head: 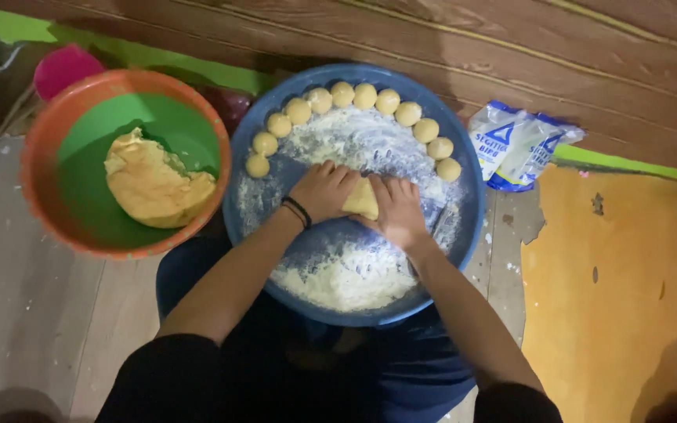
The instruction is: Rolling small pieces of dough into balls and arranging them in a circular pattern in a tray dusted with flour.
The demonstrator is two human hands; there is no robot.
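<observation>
A round blue tray [464, 235] dusted with white flour [346, 278] lies in front of me. My left hand [321, 190], with a black band at the wrist, and my right hand [398, 210] press together on a yellow piece of dough [363, 200] at the tray's middle. Several small dough balls [365, 96] line the tray's far rim in an arc. To the left, a large yellow dough lump [154, 184] sits inside a green bowl with an orange rim [41, 141].
A white and blue flour bag [515, 145] lies right of the tray by the wooden wall. A pink container [63, 66] stands behind the bowl. An orange-brown sheet [605, 298] covers the floor at right. Grey floorboards [25, 313] show at left.
</observation>
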